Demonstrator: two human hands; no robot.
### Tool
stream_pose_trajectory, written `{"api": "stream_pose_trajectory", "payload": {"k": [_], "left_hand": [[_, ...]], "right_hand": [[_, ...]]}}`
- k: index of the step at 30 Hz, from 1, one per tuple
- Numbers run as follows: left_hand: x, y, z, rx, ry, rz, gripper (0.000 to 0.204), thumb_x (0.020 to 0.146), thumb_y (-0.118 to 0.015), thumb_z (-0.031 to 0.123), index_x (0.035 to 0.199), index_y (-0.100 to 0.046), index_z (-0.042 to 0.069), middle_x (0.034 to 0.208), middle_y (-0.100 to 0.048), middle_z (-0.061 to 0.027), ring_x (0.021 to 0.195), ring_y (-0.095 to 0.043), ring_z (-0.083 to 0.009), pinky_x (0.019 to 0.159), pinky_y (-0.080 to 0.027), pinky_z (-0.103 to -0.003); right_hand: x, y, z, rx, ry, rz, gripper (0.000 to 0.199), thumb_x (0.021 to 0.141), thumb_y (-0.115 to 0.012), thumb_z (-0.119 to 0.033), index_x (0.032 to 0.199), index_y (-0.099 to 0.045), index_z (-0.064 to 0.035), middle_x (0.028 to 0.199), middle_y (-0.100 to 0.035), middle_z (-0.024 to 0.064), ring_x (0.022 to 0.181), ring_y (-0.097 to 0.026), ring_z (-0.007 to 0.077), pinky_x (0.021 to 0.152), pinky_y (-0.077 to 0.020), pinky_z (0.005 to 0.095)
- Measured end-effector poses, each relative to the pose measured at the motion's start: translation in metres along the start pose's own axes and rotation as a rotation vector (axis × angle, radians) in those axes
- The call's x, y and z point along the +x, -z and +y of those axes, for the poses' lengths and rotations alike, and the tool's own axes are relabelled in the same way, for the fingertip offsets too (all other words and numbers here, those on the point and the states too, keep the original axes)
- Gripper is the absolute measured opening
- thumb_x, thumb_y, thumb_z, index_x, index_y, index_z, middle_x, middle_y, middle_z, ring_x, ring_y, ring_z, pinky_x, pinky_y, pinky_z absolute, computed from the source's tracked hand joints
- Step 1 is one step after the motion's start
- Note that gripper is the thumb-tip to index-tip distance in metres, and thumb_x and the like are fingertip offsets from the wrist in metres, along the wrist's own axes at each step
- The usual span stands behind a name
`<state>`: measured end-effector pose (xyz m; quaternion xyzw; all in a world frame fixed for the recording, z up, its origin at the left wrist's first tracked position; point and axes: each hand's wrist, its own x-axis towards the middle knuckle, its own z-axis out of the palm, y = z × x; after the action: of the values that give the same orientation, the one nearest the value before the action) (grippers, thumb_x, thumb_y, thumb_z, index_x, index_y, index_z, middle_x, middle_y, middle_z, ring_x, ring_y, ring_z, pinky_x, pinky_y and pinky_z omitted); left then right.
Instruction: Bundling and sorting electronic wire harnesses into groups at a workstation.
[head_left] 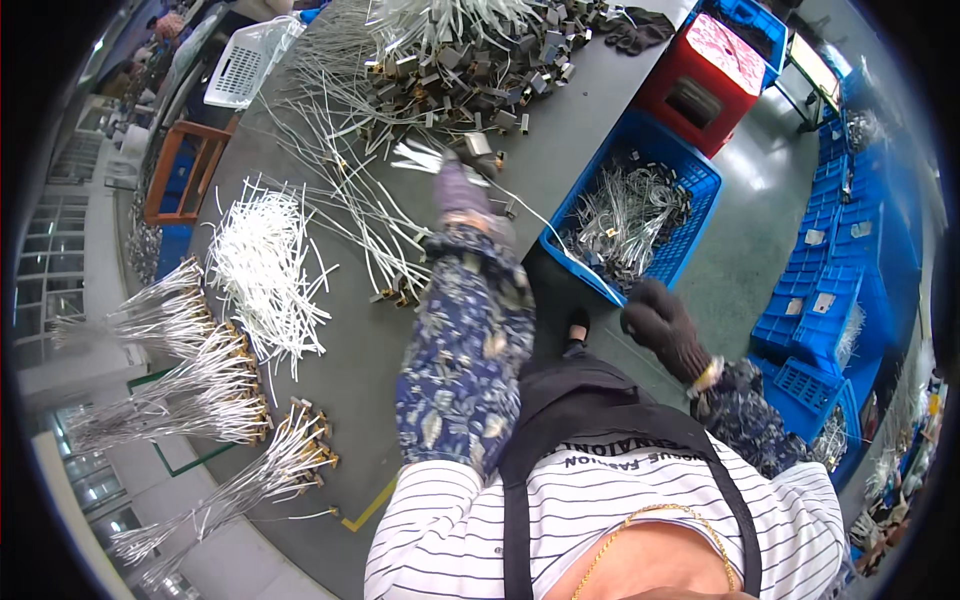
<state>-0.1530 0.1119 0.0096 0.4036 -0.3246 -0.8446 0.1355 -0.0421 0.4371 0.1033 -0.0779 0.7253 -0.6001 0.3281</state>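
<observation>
My left hand (463,198), in a purple glove, reaches over the table. Its fingers are closed on several short white tubes (418,157), which stick out to the left past the fingertips. Just beyond those fingers lies a pale boxy component (478,145). A thin white wire (535,212) runs from near this hand across the table edge and over the blue crate's near corner. In a dark glove, my right hand (664,326) is curled off the table beside that crate; whether it grips the wire or anything else is hidden.
A blue crate (705,205) holds wired parts, with a red stool (700,85) behind it. Piled components with wires (450,75) cover the far table (375,390). White tubes (265,265) and bundled wired parts (215,385) lie left. Blue crates (815,300) stand on the right.
</observation>
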Motion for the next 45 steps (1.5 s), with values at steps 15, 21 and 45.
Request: {"api": "stream_pose_trajectory", "payload": {"k": [15, 21, 45], "left_hand": [[-0.004, 0.034, 0.012, -0.057, -0.238, -0.272, 0.028, 0.092, -0.061, 0.032, 0.097, -0.059, 0.005, 0.087, -0.066, -0.0129, 0.075, -0.066, -0.0293, 0.069, -0.058, -0.047], [-0.035, 0.025, 0.073, -0.064, -0.382, -0.129, 0.026, 0.094, -0.058, 0.027, 0.103, -0.054, 0.004, 0.093, -0.066, -0.0162, 0.077, -0.066, -0.0295, 0.070, -0.059, -0.045], [-0.127, 0.069, 0.036, 0.708, -0.104, -0.020, 0.019, 0.088, -0.063, 0.019, 0.095, -0.063, 0.002, 0.071, -0.065, -0.0055, 0.063, -0.060, -0.0135, 0.057, -0.049, -0.026]], "right_hand": [[-0.149, 0.092, 0.190, 0.100, -0.732, 0.221, 0.026, 0.089, -0.061, -0.028, 0.076, -0.058, -0.0054, 0.061, -0.052, 0.0008, 0.051, -0.048, 0.0117, 0.044, -0.0351, 0.0281], [-0.122, 0.082, 0.189, 0.090, -0.722, 0.201, 0.025, 0.088, -0.061, -0.029, 0.077, -0.057, -0.0066, 0.062, -0.050, -0.0001, 0.049, -0.045, 0.0111, 0.043, -0.0332, 0.0277], [0.065, -0.066, 0.039, 0.007, -0.207, -0.128, 0.038, 0.090, -0.058, -0.037, 0.106, -0.059, -0.0021, 0.086, -0.060, 0.0080, 0.074, -0.055, 0.0162, 0.068, -0.0451, 0.0305]]}}
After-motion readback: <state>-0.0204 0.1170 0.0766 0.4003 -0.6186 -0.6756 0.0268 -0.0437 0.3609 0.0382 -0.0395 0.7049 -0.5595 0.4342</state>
